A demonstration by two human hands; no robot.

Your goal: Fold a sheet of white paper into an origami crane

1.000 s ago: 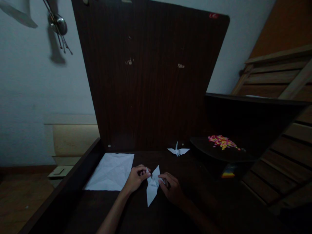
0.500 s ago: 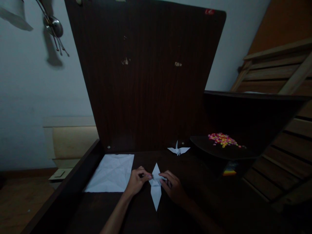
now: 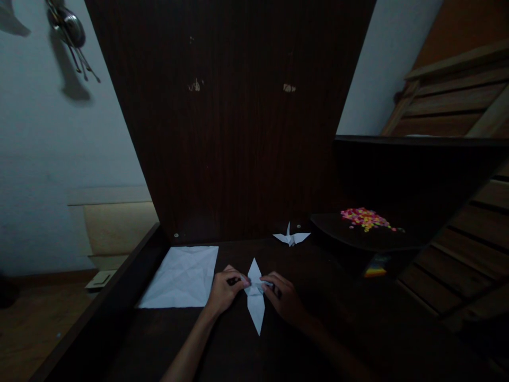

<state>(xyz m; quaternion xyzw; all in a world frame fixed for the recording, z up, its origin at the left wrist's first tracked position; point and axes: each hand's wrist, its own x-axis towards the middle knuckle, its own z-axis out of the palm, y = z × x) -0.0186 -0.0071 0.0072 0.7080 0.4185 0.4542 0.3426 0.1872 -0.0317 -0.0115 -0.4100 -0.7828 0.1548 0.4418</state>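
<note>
A folded white paper shape [image 3: 255, 302], long and pointed at both ends, lies on the dark wooden desk [image 3: 326, 329]. My left hand [image 3: 225, 291] pinches its middle from the left, and my right hand [image 3: 283, 298] pinches the same spot from the right. A creased white sheet [image 3: 182, 277] lies flat just left of my left hand. A finished white paper crane [image 3: 291, 237] stands farther back, near the upright dark panel.
A tall dark wooden panel [image 3: 238, 122] rises behind the desk. A dark shelf at right holds a pile of small colourful bits [image 3: 365, 218]. Wooden slats [image 3: 457, 106] lean at the far right. A raised rim [image 3: 119, 297] runs along the desk's left side.
The folded paper has turned from slanting to pointing straight toward me, and both hands have closed in on its middle. The view has tilted slightly down.
</note>
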